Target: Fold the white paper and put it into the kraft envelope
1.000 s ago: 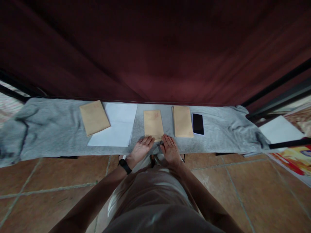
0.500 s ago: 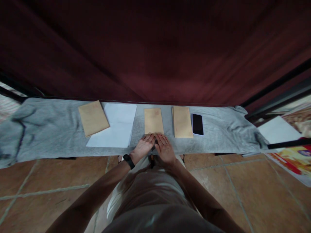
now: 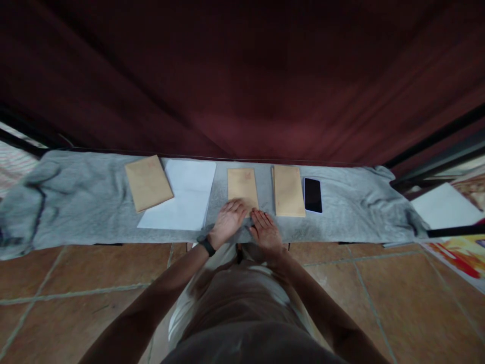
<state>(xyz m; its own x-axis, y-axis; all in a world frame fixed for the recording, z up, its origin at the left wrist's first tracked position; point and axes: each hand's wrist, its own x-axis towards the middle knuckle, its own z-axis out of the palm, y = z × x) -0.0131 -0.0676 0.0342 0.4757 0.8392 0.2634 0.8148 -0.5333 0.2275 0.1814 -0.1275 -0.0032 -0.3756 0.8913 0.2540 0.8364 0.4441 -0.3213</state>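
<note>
A brown paper envelope (image 3: pixel 242 184) lies flat in the middle of the grey cloth. Across its lower left part my left hand (image 3: pixel 229 217) rests palm down, with its fingers stretched out. My right hand (image 3: pixel 267 230) lies flat at the envelope's lower right corner, fingers extended and fingertips at the edge. Neither hand grips anything. To the right sits a stack of brown envelopes (image 3: pixel 288 191). On the left, another brown envelope (image 3: pixel 149 183) lies tilted, overlapping a stack of white paper sheets (image 3: pixel 185 197).
A smartphone (image 3: pixel 312 195) with a dark screen lies right of the envelope stack. The grey cloth (image 3: pixel 89 197) covers a long narrow bench. Behind it hangs a dark red curtain (image 3: pixel 242 91). A white sheet (image 3: pixel 447 206) and a colourful printed box or bag (image 3: pixel 460 258) are at far right.
My left hand has moved up onto the envelope. My right hand has shifted slightly right and down, so the hands are farther apart. The whole view has shifted slightly.
</note>
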